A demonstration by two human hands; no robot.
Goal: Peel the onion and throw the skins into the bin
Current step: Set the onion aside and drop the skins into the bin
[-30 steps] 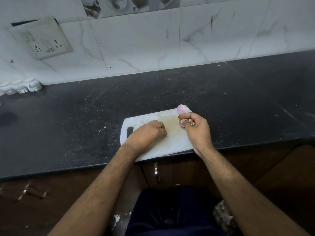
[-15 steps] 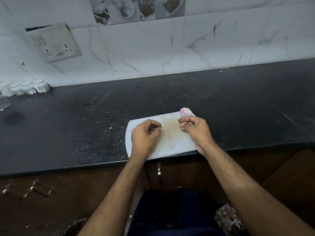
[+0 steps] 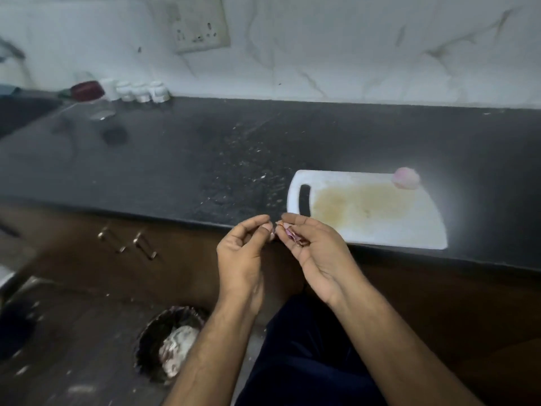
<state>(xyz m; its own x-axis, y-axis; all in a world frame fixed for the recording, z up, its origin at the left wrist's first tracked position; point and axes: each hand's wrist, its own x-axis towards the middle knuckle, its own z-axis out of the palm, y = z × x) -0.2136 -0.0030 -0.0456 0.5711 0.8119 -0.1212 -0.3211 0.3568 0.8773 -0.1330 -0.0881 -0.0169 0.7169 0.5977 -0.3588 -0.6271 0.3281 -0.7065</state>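
Note:
A peeled pinkish onion (image 3: 405,178) rests at the far right corner of the white cutting board (image 3: 380,230). Both hands are off the board, in front of the counter edge. My right hand (image 3: 314,253) is cupped palm up around purple onion skins (image 3: 294,237). My left hand (image 3: 243,253) faces it, its fingertips pinched at the skins where the two hands meet. A dark bin (image 3: 146,344) with pale waste inside stands on the floor below my left forearm.
The black counter (image 3: 205,159) carries white jars (image 3: 143,90) and a red-lidded container (image 3: 86,90) at the back left. Brown cabinet doors with metal handles (image 3: 143,246) sit under the counter. A wall socket (image 3: 199,27) is above.
Both hands left the cutting board and came together off the counter edge with the skins. The view swung left and down, bringing the bin into sight. The onion stayed on the board.

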